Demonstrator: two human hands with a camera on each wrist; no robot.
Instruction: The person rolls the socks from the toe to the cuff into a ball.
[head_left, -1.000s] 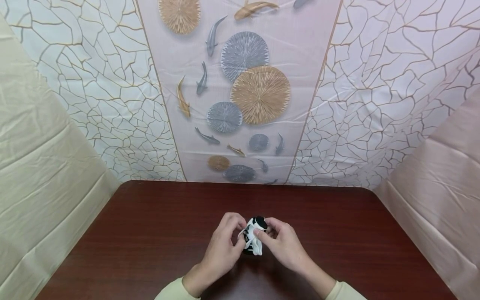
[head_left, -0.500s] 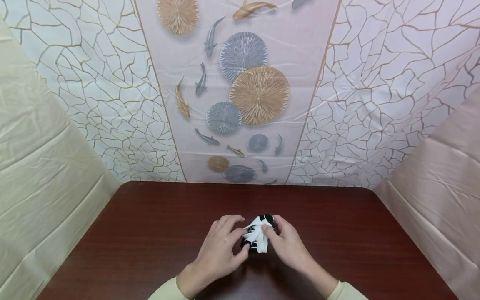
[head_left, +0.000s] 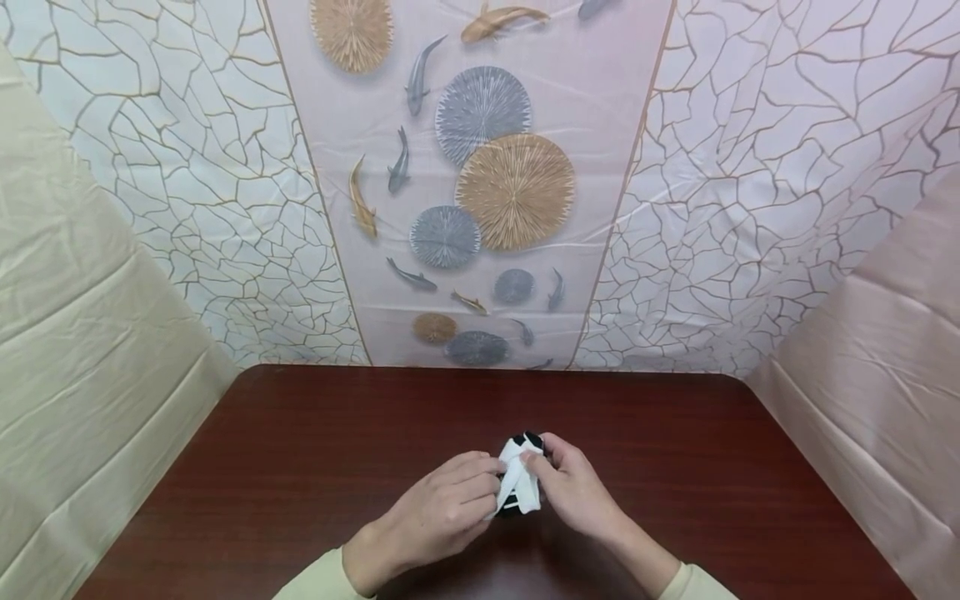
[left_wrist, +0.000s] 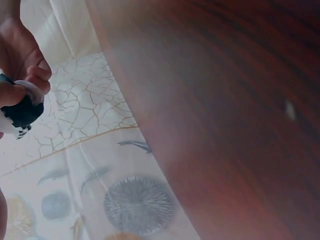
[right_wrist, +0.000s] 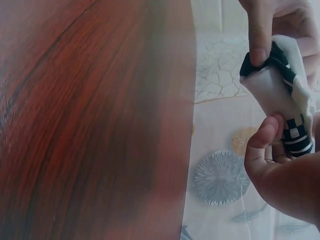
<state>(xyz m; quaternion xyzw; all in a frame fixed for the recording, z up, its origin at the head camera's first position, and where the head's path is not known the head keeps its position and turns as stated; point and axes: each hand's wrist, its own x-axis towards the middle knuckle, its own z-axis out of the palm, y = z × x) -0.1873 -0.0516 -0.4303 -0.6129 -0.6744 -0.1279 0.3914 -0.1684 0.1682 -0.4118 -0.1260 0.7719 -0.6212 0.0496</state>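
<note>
Between both hands, just above the table, is a small folded bundle of black-and-white socks (head_left: 523,475). Its checked and striped bands show in the right wrist view, where the socks (right_wrist: 295,131) hang between the two hands. My left hand (head_left: 442,508) pinches the white fabric at the left side of the bundle; its thumb is hidden in the head view. My right hand (head_left: 581,492) grips the right side, thumb on top of the white cloth and fingers behind. Black fabric pokes out at the far end.
A dark reddish-brown table (head_left: 315,450) lies beneath the hands. Behind it hangs a patterned cloth backdrop (head_left: 517,192) with fish and round leaves. Pale fabric walls (head_left: 90,358) slope up on both sides.
My left fingers, spread apart half a second ago, have come together on the sock fabric and drawn a white flap down and left. The right hand keeps its grip, having shifted slightly right earlier.
</note>
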